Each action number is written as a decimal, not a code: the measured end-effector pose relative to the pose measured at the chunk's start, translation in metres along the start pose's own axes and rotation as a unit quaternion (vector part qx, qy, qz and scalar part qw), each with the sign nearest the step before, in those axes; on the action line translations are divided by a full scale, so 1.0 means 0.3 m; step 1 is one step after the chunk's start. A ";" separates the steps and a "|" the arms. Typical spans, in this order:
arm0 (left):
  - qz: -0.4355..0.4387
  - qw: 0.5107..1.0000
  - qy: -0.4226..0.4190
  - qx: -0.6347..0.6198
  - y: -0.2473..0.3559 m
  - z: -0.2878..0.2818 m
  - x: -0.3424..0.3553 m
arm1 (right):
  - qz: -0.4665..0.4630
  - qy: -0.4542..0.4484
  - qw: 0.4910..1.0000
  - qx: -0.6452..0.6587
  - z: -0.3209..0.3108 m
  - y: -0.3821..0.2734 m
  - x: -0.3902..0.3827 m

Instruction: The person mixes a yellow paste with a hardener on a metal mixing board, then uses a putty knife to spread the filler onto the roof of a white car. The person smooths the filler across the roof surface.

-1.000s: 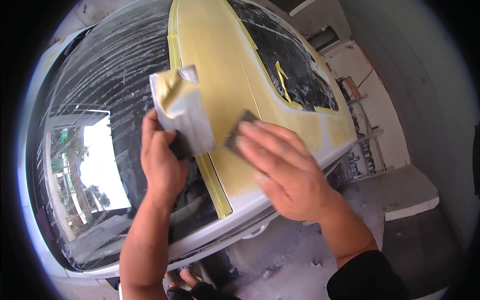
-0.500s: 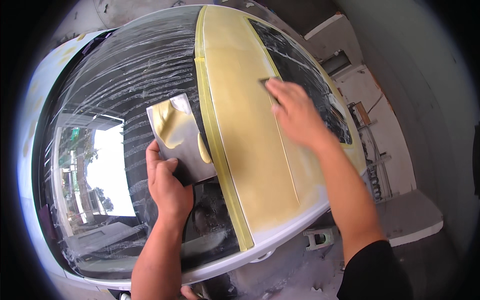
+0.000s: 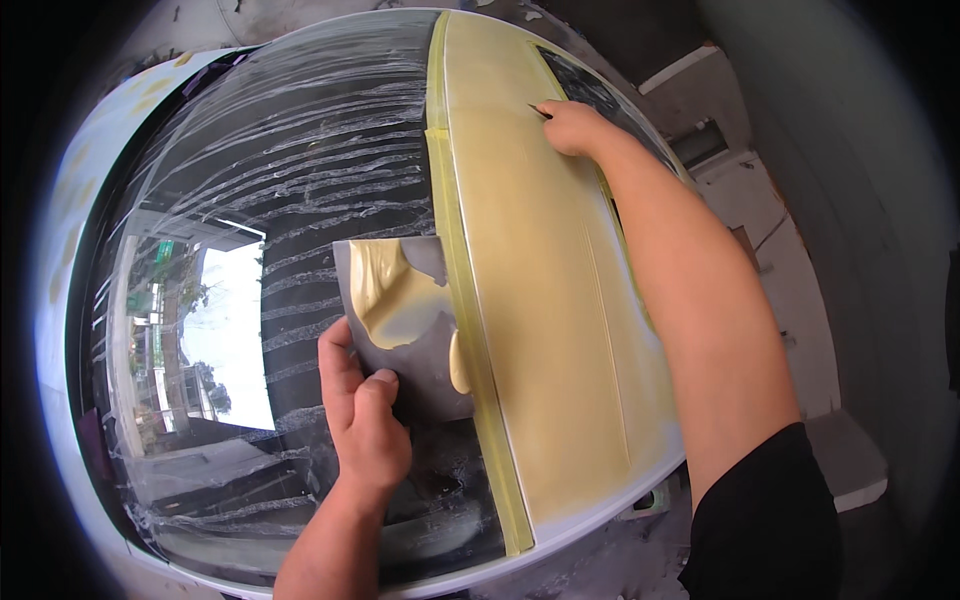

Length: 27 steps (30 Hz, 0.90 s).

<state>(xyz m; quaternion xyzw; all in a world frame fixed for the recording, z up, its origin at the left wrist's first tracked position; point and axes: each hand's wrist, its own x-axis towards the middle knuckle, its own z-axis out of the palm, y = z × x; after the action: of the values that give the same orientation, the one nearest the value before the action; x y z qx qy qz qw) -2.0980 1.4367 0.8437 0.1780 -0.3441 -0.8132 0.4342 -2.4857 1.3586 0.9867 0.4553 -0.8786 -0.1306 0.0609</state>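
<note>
My left hand (image 3: 368, 425) grips a flat dark grey mixing board (image 3: 425, 370) by its lower left corner, thumb on top. Soft yellow putty (image 3: 372, 282) is smeared over the board's upper left, and a smaller lump clings to its right edge. Farther off, my right hand (image 3: 578, 130) pinches a thin dark spreader (image 3: 541, 110), mostly hidden by the fingers, at the upper part of a car's yellow-coated panel (image 3: 535, 330). Whether the blade touches the panel I cannot tell. Yellow masking tape (image 3: 462, 280) runs along the panel's left edge, partly behind the board.
Left of the tape lies a large dark glass (image 3: 290, 190) with whitish streaks and a bright reflection. A second dark window (image 3: 580, 80), edged with tape, sits beyond my right hand. A grey wall (image 3: 850, 180) and a pale ledge (image 3: 785, 250) stand at the right.
My right hand has moved farther away along the panel with the spreader. The left hand and board have shifted right and nearer in the picture; the car also appears slightly shifted right.
</note>
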 end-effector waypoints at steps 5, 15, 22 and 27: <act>0.010 1.000 -0.002 0.005 0.002 0.003 0.002 | -0.028 -0.028 0.999 -0.016 -0.013 -0.063 0.052; 0.007 1.000 0.002 -0.001 0.006 0.000 0.002 | -0.069 -0.131 0.988 0.046 -0.109 -0.133 -0.154; 0.021 1.000 0.008 0.008 -0.002 -0.005 0.007 | -0.121 -0.160 0.979 0.031 -0.130 -0.135 -0.473; 0.033 0.999 0.013 0.032 -0.010 -0.016 0.004 | -0.143 -0.139 0.980 0.009 -0.132 -0.157 -0.750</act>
<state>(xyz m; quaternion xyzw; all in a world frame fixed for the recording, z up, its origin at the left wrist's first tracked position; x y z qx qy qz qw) -2.0977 1.4350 0.8382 0.1909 -0.3701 -0.7849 0.4588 -2.3098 1.5095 1.0139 0.5543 -0.8052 -0.1926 -0.0855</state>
